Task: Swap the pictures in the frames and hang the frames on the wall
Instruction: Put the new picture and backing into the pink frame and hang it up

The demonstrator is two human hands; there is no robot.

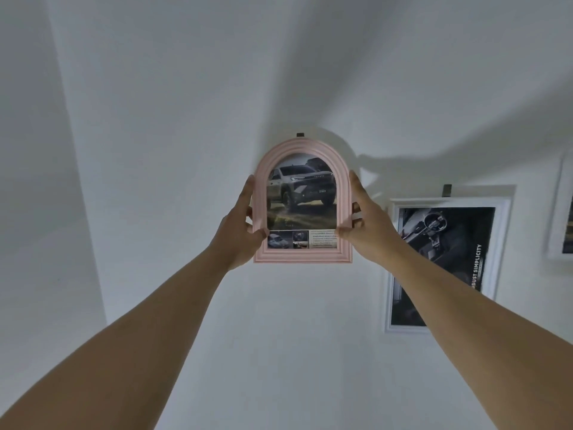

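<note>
Both hands, left (245, 225) and right (361, 220), are gripping the pink frame (302, 254) by its sides, holding it against the wall (186, 150) under the hook (300, 134) (hanging step); next probably needs catching it.

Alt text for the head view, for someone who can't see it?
Left hand and right hand hold a pink arched frame with a pickup-truck picture up to the white wall, its top under a dark hook. A white frame hangs to its right.
</note>
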